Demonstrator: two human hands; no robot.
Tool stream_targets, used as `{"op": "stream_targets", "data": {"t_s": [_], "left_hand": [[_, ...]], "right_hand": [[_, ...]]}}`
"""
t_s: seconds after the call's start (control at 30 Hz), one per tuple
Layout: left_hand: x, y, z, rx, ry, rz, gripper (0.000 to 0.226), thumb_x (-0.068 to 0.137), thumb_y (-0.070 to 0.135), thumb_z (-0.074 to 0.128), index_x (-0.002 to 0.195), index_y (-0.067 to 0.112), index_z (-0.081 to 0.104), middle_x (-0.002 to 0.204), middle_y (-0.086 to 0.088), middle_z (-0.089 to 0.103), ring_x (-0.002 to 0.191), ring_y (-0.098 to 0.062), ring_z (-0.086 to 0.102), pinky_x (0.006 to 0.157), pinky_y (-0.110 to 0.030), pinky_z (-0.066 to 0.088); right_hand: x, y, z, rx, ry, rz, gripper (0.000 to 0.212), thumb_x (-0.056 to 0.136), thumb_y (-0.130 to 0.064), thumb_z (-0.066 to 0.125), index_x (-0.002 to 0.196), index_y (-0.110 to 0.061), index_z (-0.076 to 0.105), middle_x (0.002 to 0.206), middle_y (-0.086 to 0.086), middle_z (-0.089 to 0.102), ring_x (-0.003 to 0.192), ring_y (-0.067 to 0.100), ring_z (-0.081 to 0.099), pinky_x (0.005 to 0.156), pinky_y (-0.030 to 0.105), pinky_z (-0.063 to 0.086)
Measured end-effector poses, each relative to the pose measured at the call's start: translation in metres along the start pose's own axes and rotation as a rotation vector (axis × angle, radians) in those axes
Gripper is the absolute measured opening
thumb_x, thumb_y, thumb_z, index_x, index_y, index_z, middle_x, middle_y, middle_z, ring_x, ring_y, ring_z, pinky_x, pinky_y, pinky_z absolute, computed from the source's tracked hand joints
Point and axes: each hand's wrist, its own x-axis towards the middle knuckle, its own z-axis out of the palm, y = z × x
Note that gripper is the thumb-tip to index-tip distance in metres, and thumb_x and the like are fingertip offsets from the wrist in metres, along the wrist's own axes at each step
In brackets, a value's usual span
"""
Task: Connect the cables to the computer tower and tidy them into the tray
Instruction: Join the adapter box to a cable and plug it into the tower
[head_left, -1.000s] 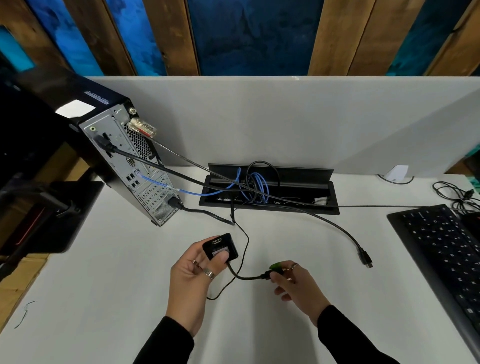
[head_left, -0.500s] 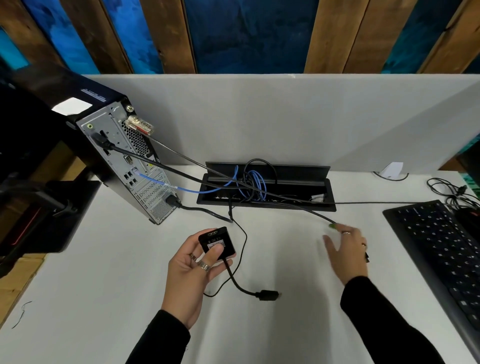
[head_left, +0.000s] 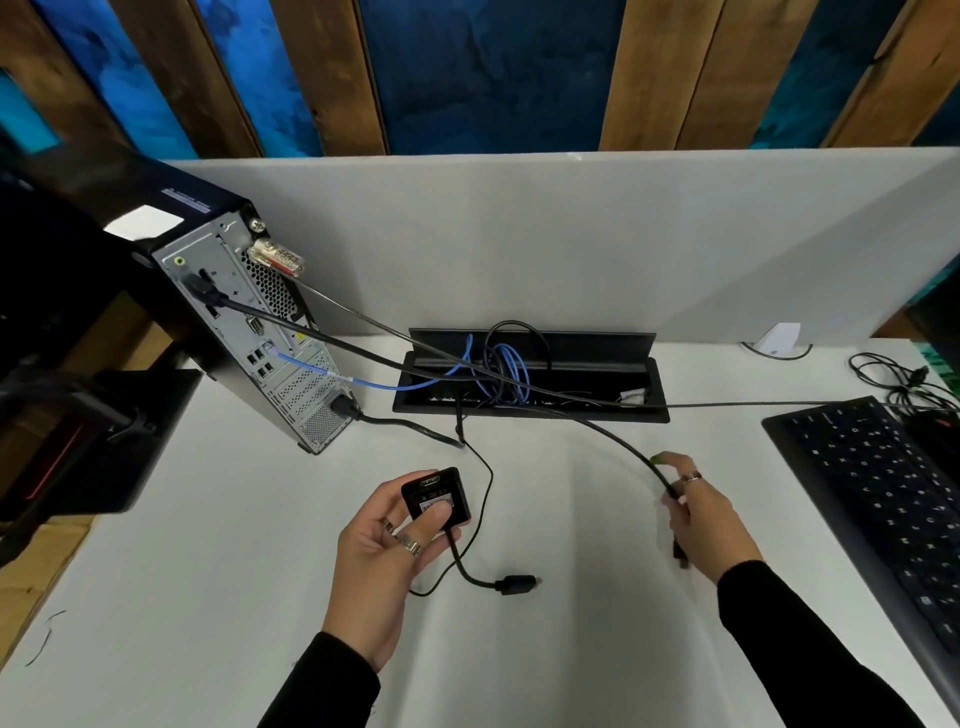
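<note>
My left hand (head_left: 387, 566) grips a small black adapter box (head_left: 436, 500), thumb pressed on its label, while its short lead ends in a free plug (head_left: 517, 584) lying on the white desk (head_left: 208, 597). My right hand (head_left: 698, 512) closes its fingers around a long black cable (head_left: 618, 441) running out of the recessed cable tray (head_left: 530, 410), its connector end (head_left: 679, 555) showing below my palm. The computer tower (head_left: 249, 322) stands at the left with black and blue cables (head_left: 363, 383) already plugged in, leading into the tray.
</note>
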Motion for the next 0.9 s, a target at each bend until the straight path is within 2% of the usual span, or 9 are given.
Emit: {"op": "stream_targets", "data": {"t_s": [0.1, 0.2, 0.3, 0.43, 0.5, 0.57, 0.7, 0.8, 0.9], "left_hand": [[0.001, 0.000, -0.001, 0.006, -0.002, 0.000, 0.023, 0.075, 0.001, 0.063, 0.085, 0.020, 0.072, 0.096, -0.010, 0.073, 0.092, -0.037, 0.068, 0.081, -0.037, 0.058], [0.000, 0.002, -0.001, 0.003, -0.003, -0.001, 0.022, 0.070, 0.006, 0.065, 0.085, 0.020, 0.072, 0.096, -0.009, 0.073, 0.093, -0.037, 0.068, 0.081, -0.037, 0.058], [0.000, 0.002, -0.003, 0.001, -0.011, -0.011, 0.022, 0.066, 0.011, 0.072, 0.086, 0.020, 0.072, 0.097, -0.010, 0.073, 0.094, -0.038, 0.067, 0.082, -0.038, 0.058], [0.001, 0.005, -0.006, -0.018, -0.005, -0.020, 0.063, 0.036, 0.046, 0.090, 0.090, 0.019, 0.071, 0.096, -0.010, 0.073, 0.093, -0.036, 0.068, 0.081, -0.038, 0.058], [0.001, 0.007, -0.006, -0.029, 0.004, -0.020, 0.070, 0.032, 0.050, 0.090, 0.091, 0.018, 0.071, 0.096, -0.011, 0.072, 0.093, -0.036, 0.068, 0.080, -0.037, 0.058], [0.001, 0.009, -0.008, -0.039, 0.008, -0.026, 0.071, 0.031, 0.050, 0.090, 0.091, 0.018, 0.071, 0.095, -0.011, 0.073, 0.092, -0.036, 0.068, 0.079, -0.037, 0.058], [-0.001, 0.014, -0.012, -0.048, 0.018, -0.036, 0.072, 0.029, 0.050, 0.090, 0.091, 0.018, 0.071, 0.092, -0.011, 0.073, 0.089, -0.034, 0.070, 0.077, -0.034, 0.059], [-0.003, 0.018, -0.015, -0.040, 0.011, -0.037, 0.071, 0.031, 0.048, 0.090, 0.092, 0.016, 0.071, 0.092, -0.012, 0.073, 0.085, -0.034, 0.070, 0.077, -0.035, 0.059], [-0.005, 0.024, -0.017, 0.000, -0.013, -0.015, 0.064, 0.037, 0.042, 0.090, 0.093, 0.017, 0.071, 0.093, -0.012, 0.073, 0.081, -0.030, 0.071, 0.071, -0.031, 0.059]], "right_hand": [[-0.018, -0.016, -0.007, 0.112, -0.135, -0.055, 0.040, 0.094, -0.004, 0.041, 0.116, -0.037, 0.042, 0.082, 0.003, 0.057, 0.056, 0.017, 0.059, 0.047, 0.018, 0.047], [-0.034, -0.037, -0.018, 0.194, -0.229, -0.142, 0.035, 0.095, -0.004, 0.040, 0.105, -0.036, 0.050, 0.086, 0.005, 0.055, 0.052, 0.008, 0.059, 0.044, 0.019, 0.044], [-0.040, -0.054, -0.030, 0.239, -0.379, -0.213, 0.041, 0.094, 0.005, 0.035, 0.092, -0.024, 0.064, 0.085, 0.007, 0.053, 0.064, 0.013, 0.065, 0.045, 0.023, 0.046], [-0.043, -0.078, -0.041, 0.183, -0.493, -0.421, 0.048, 0.089, 0.008, 0.033, 0.101, -0.025, 0.067, 0.089, 0.001, 0.055, 0.077, 0.013, 0.065, 0.061, 0.022, 0.051], [-0.043, -0.087, -0.039, 0.063, -0.474, -0.544, 0.039, 0.089, 0.001, 0.048, 0.106, -0.030, 0.064, 0.091, -0.008, 0.053, 0.082, 0.010, 0.062, 0.067, 0.022, 0.051], [-0.044, -0.097, -0.031, 0.004, -0.344, -0.656, 0.027, 0.088, -0.013, 0.060, 0.106, -0.033, 0.063, 0.092, -0.016, 0.049, 0.083, 0.007, 0.059, 0.072, 0.022, 0.050], [-0.042, -0.116, -0.025, -0.015, -0.010, -0.850, 0.017, 0.090, -0.034, 0.047, 0.099, -0.030, 0.061, 0.108, -0.017, 0.043, 0.102, -0.009, 0.041, 0.085, 0.009, 0.038], [-0.044, -0.130, -0.023, 0.243, -0.063, -0.820, 0.019, 0.091, -0.027, 0.041, 0.099, -0.031, 0.057, 0.114, -0.015, 0.056, 0.117, 0.004, 0.050, 0.099, 0.021, 0.041], [-0.047, -0.138, -0.018, 0.396, -0.136, -0.755, 0.031, 0.091, -0.025, 0.037, 0.106, -0.047, 0.052, 0.098, -0.014, 0.064, 0.097, 0.010, 0.064, 0.090, 0.029, 0.051]]}}
